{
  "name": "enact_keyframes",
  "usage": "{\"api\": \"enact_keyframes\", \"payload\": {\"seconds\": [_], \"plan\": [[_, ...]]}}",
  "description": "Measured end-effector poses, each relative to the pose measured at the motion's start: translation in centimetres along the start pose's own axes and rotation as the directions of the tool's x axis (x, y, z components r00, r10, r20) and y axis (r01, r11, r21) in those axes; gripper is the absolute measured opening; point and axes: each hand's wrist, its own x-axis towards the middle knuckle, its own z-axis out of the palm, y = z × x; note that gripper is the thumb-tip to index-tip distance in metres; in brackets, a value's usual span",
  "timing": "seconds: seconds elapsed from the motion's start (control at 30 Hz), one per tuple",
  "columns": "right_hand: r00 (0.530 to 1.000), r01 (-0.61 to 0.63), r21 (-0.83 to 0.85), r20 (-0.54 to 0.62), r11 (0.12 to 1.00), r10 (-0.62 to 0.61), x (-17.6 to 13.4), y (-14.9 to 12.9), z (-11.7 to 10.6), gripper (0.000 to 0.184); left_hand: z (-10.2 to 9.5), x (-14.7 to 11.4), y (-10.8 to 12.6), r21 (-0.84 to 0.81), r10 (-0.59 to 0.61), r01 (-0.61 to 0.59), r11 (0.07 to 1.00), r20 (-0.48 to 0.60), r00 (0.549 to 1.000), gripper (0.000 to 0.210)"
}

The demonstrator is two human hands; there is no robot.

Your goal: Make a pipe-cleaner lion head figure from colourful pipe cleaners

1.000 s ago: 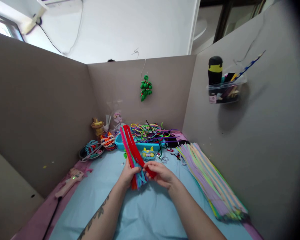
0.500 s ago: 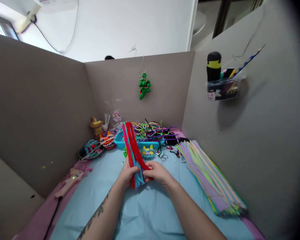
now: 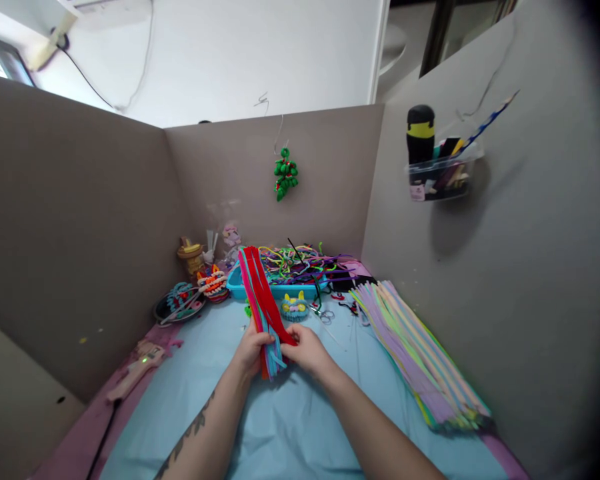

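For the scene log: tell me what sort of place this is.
Probably a partitioned craft workstation: a bundle of pipe cleaners in both hands, a blue tray of tangled ones behind, finished figures beside it, grey divider panels around.

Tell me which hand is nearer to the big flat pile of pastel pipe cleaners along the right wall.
Right. The right hand sits just left of the pastel pipe cleaner pile; the left hand lies farther left, beyond the red and blue bundle both grip.
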Motion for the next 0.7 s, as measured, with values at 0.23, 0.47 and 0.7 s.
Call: {"api": "enact_keyframes", "payload": {"seconds": [0.23, 0.47, 0.7], "plan": [[0.999, -0.036, 0.185, -0.009, 0.982, 0.039, -0.1, -1.2, -0.3, 0.016, -0.3, 0.1, -0.1, -0.107, -0.022, 0.029, 0.994, 0.067, 0.998, 0.059], [0.984, -0.17, 0.331, 0.102, 0.928, 0.144, -0.5, -3.2, -1.9, 0.023, -1.0, 0.2, 0.4, -0.194, -0.159, 0.201, 0.96, 0.212, 0.964, 0.057], [0.987, -0.12, 0.333, 0.137, 0.935, 0.078, -0.6, -2.3, -1.0, 0.024, -0.2, 0.0, 0.3, -0.145, -0.106, 0.114, 0.983, 0.065, 0.992, 0.06]]}}
